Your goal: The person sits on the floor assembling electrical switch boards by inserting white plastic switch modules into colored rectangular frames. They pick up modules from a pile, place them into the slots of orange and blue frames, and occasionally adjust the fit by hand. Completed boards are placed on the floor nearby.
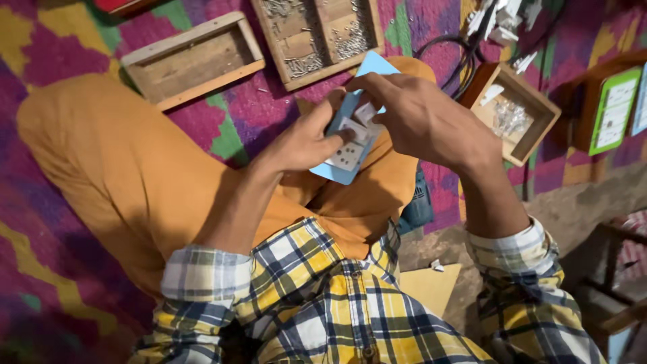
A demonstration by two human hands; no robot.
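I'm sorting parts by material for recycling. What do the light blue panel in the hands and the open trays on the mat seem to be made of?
Light blue panel: probably moulded plastic, smooth and matte, with white socket inserts. Empty tray: unfinished wood, grain and plain joints visible. Divided tray: the same raw wood, holding small shiny, likely metal, fasteners.

Open mat (pixel 222 131) lies between the empty tray (pixel 194 59) and the knee (pixel 101 155), giving a hand passage. Right of that tray, a screw tray (pixel 317 34), cables (pixel 458 61) and a small box (pixel 515 111) crowd the way.
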